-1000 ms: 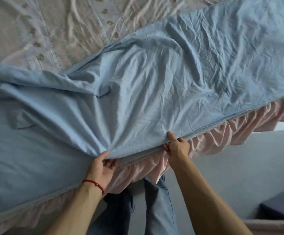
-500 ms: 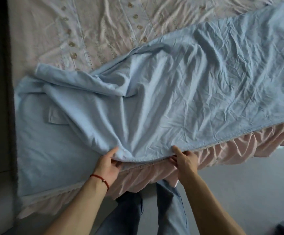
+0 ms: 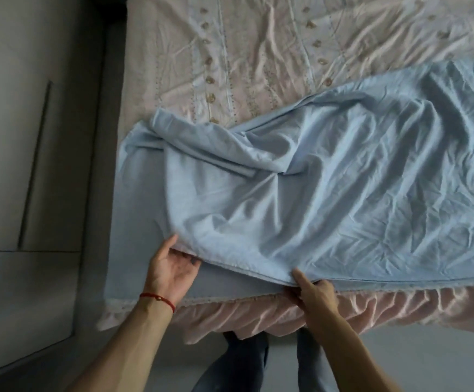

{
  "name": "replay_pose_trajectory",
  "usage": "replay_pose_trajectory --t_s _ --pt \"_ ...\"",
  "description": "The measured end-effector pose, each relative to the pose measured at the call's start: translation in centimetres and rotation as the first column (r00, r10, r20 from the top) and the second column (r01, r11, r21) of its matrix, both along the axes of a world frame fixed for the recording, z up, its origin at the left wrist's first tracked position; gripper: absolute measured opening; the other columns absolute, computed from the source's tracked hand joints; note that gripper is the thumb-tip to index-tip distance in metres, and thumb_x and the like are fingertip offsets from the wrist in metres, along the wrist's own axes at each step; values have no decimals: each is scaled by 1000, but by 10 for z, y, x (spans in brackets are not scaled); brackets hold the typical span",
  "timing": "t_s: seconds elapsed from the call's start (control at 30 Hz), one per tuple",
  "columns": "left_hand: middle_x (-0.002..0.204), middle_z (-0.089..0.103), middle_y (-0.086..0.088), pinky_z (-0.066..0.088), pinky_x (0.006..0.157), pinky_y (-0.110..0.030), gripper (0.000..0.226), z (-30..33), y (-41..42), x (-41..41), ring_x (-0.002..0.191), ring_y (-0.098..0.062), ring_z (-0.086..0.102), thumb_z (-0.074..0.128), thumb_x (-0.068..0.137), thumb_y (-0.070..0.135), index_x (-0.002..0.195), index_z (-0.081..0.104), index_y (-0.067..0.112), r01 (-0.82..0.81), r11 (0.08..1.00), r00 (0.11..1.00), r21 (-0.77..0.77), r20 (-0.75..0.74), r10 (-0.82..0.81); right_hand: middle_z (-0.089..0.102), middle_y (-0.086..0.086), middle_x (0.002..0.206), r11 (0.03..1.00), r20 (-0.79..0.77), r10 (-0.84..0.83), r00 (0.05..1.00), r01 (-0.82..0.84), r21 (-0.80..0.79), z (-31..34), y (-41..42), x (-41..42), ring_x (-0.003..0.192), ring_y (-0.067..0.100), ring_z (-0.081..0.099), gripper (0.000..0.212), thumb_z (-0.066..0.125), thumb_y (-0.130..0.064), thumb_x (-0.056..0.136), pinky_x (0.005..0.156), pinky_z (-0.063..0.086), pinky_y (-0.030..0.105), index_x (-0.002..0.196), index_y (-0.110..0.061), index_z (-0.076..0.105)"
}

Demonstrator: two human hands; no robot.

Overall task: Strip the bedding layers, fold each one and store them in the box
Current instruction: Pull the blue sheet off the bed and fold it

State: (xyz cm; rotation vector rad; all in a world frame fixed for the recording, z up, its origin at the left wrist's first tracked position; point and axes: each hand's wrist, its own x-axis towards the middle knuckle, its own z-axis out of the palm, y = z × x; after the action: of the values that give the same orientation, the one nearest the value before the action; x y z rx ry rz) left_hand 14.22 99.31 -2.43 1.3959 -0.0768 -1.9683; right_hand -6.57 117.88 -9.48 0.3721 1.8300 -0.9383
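Note:
A light blue sheet (image 3: pixel 300 199) lies crumpled and partly doubled over on the bed, its far edge bunched near the left side. Its near hem hangs along the bed's front edge. My left hand (image 3: pixel 170 267) holds that hem from below, palm up, thumb on top of the cloth. My right hand (image 3: pixel 312 292) pinches the same hem further right, thumb on top and fingers under it. Beneath the sheet lies a pale pink patterned cover (image 3: pixel 258 52) with a pink ruffled skirt (image 3: pixel 329 312) hanging at the front. No box is in view.
A grey wall or cabinet (image 3: pixel 32 137) with a vertical groove runs close along the bed's left side. Grey floor (image 3: pixel 428 363) lies in front of the bed. My legs in blue jeans (image 3: pixel 235 363) stand against the skirt.
The view has swung left, bringing the bed's left edge and the wall into sight. Both hands moved left along the hem, and the blue sheet's upper layer slid toward the left.

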Motion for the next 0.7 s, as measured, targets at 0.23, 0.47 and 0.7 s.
replay_pose_trajectory --t_s 0.23,0.47,0.7 --pt "136 63 -13 56 89 -42 32 13 -91 19 111 -28 69 51 97 23 122 68 12 -18 995 996 -95 87 27 68 21 95 994 77 -108 991 108 2 33 -35 17 79 32 70 37 80 -28 88 63 63 41 102 0 60" --pt "127 68 -14 55 96 -44 49 -8 -35 121 113 -30 67 49 91 4 140 58 7 -205 979 961 -22 185 205 71 24 100 993 128 -103 986 108 -35 48 -47 59 71 30 72 47 79 -24 89 56 62 33 120 5 60" --pt "120 69 -19 53 99 -51 44 -44 -32 166 113 -35 66 73 82 18 125 67 6 0 995 942 99 334 -34 70 18 83 997 142 -28 989 39 -70 41 -66 95 56 23 70 26 74 -15 93 50 59 28 106 5 65"
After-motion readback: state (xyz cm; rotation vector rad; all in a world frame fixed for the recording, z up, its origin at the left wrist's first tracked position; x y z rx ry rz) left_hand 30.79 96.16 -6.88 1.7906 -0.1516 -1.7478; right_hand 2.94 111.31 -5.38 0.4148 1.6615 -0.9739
